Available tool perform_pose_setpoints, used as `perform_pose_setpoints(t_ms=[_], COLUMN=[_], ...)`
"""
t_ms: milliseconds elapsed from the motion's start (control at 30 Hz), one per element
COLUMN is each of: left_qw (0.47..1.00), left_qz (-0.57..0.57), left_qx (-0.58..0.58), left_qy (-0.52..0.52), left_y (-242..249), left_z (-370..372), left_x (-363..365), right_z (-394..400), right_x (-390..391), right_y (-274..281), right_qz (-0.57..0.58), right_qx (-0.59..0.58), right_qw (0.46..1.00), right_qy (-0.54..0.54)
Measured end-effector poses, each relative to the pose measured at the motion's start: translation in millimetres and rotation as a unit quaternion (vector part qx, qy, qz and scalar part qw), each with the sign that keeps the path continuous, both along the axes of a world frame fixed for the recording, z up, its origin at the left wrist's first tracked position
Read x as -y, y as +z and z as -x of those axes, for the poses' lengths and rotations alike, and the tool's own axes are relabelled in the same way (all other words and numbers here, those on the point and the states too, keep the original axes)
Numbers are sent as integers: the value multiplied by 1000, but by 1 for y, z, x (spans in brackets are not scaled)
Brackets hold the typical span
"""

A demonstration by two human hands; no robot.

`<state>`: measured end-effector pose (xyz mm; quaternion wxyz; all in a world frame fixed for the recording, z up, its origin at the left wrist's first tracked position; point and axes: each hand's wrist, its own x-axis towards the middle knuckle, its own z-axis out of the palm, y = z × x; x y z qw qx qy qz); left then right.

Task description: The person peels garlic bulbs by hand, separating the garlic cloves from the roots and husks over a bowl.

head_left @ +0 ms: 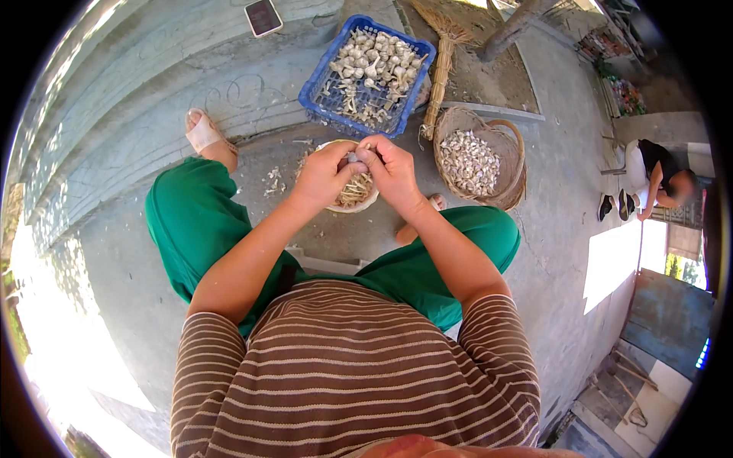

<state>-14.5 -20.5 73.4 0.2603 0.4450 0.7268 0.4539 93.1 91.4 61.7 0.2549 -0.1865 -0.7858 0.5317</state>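
Note:
My left hand (322, 177) and my right hand (392, 174) meet in front of me, fingers closed together around a small pale garlic bulb (353, 158); much of it is hidden by the fingers. Directly beneath them is a round, pale-rimmed basin (369, 204) with dry garlic stems and skins inside. Beyond my hands stands a blue plastic crate (314, 90), holding whole garlic bulbs (374, 59) with stems and loose scraps at its near end. To the right, a wicker basket (510, 145) contains a heap of separated garlic cloves (469, 162).
A straw broom (440, 76) lies between the crate and basket. Concrete steps (175, 76) rise at the left, with a phone (263, 17) on them. Garlic scraps (275, 182) litter the ground. Another person (657, 172) bends over at the far right.

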Motion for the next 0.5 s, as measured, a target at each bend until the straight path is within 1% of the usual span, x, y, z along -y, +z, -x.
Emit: perform_pose_setpoints(t_ms=[33, 67, 100, 133, 200, 233, 300, 333, 367, 400, 433, 467, 500], left_qw=[1000, 998, 998, 997, 994, 993, 993, 994, 995, 994, 993, 992, 992], left_qz=[-23, -47, -47, -69, -94, -97, -101, -102, -104, -106, -116, -123, -124], left_qx=[-15, -32, -32, -46, -60, -65, -68, -35, -2, -6, 14, 35, 31], left_qy=[1, 2, 3, 4, 6, 2, -4, -4, -4, -4, -5, -6, -7], left_y=[-7, -12, -14, -16, -18, -18, -18, -18, -17, -17, -19, -21, -22], left_z=[-1, -2, -1, 0, 0, 0, -1, -1, -1, 0, 0, 0, 0], left_x=[-1, -2, -2, -2, -3, -2, -1, 0, 0, -2, -3, -2, -1], right_z=[0, 1, 2, 1, -1, 0, -2, -4, -5, -3, -3, -5, -6], right_x=[0, 0, 0, 0, -2, -2, 1, 3, 4, 4, 3, 0, -4], right_y=[-1, -3, -5, -8, -11, -13, -16, -15, -15, -13, -9, -4, 1], right_qz=[0, 41, 81, 80, 278, 275, 393, 392, 454, 511, 510, 533, 554], right_qx=[1, -11, -22, -22, -36, -37, -103, -103, -134, -166, -169, -167, -166], right_qw=[1000, 999, 996, 997, 960, 960, 913, 913, 880, 843, 842, 829, 815], right_qy=[1, 2, 2, 2, 27, 28, 45, 44, 41, 41, 46, 40, 35])
